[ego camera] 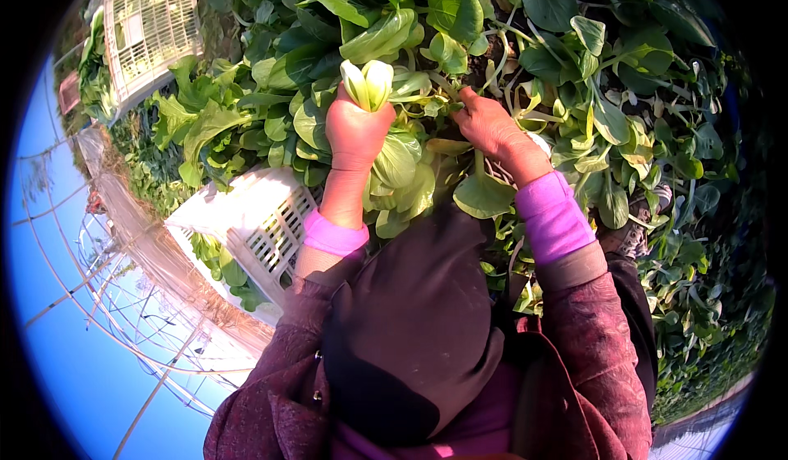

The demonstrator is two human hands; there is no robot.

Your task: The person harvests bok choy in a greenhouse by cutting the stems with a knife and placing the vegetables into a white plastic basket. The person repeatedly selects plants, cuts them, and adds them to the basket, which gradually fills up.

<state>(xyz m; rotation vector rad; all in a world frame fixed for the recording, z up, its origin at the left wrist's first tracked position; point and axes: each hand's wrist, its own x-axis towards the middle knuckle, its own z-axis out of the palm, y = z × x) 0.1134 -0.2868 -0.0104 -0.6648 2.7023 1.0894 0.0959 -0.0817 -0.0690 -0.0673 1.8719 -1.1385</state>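
My left hand [359,124] is closed around a head of leafy greens like bok choy [368,84]; its pale stem base points up out of the fist, and its broad leaves hang below the hand. To the right, my right hand [489,124] reaches in among low stems and yellowing leaves near the soil. Its fingertips are partly hidden by the foliage, so whether they grip a stem cannot be told. Large green leaves [455,10] grow just beyond both hands.
A white plastic crate [265,214] holding greens stands left of my left arm. Another white crate [151,29] lies farther off at the upper left. Dense leafy plants [615,54] spread to the right, around my shoe [634,232]. Hoop-frame poles [148,361] show at the far left.
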